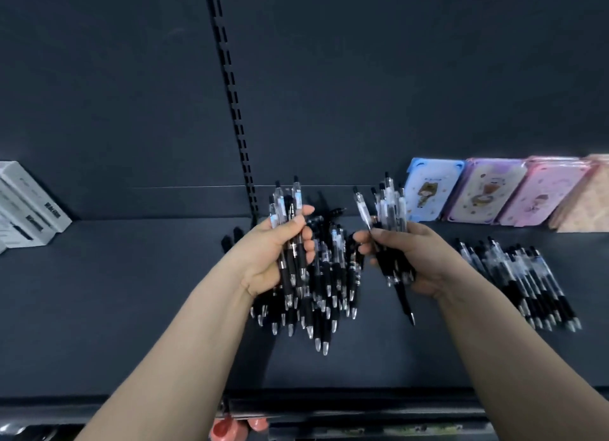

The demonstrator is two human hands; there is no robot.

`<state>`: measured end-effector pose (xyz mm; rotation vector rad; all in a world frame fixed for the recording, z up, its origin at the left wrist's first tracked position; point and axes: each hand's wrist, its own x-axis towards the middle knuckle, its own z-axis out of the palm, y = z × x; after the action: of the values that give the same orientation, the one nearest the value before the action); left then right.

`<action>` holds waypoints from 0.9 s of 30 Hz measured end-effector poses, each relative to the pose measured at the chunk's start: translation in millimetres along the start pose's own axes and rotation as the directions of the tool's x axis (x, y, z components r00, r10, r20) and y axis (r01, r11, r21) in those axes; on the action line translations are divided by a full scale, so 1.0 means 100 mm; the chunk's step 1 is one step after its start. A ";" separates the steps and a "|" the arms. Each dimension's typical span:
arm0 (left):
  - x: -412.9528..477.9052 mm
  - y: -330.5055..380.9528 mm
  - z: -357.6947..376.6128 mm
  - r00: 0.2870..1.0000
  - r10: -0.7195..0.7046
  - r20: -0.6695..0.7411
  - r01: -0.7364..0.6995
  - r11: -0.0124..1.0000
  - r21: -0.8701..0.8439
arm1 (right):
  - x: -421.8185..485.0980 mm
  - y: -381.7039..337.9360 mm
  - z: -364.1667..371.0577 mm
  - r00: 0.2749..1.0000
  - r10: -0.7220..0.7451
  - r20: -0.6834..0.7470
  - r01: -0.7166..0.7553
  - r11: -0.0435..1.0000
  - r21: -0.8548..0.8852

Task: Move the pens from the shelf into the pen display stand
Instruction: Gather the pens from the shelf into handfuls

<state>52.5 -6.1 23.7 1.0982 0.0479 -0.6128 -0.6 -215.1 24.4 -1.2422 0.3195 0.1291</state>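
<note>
Two bundles of pens are held upright, one clenched in the left hand (280,253), one in the right hand (405,259). More pens (316,289) lie heaped on the shelf (131,309) between and below them, another row (520,282) right of the right hand. Best to square each bundle, tips down, before carrying. No display stand shows.

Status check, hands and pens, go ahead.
Left hand grip shut on pen bundle. Right hand grip shut on second bundle. Loose pens on shelf. Stand not in view.
</note>
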 end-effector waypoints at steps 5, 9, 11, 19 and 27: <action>0.23 -0.35 0.81 0.998 0.008 -0.055 -0.005 0.999 0.051 | -0.17 -0.20 -0.34 0.998 -0.014 -0.067 0.017 0.998 0.057; 0.39 -0.61 1.46 0.997 0.076 -0.025 -0.072 0.988 0.139 | -0.33 -0.35 -0.81 0.993 -0.065 -0.099 0.064 0.998 -0.010; 0.47 -0.74 1.83 0.995 0.095 0.018 -0.097 0.977 0.188 | -0.41 -0.42 -1.13 0.991 -0.082 -0.108 0.074 0.994 -0.076; 0.82 -1.30 3.08 1.000 -0.015 0.001 0.015 0.987 0.162 | -0.66 -0.82 -2.57 0.991 -0.058 -0.117 0.076 0.983 0.164; 0.86 -1.75 3.66 0.997 -0.022 -0.073 0.035 0.983 0.179 | -0.72 -1.04 -3.37 0.995 0.094 -0.017 -0.091 0.985 0.145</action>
<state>-55.3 -407.0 24.4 1.2970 0.0708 -0.6125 -97.8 -561.6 45.0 -1.0865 0.4007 0.1681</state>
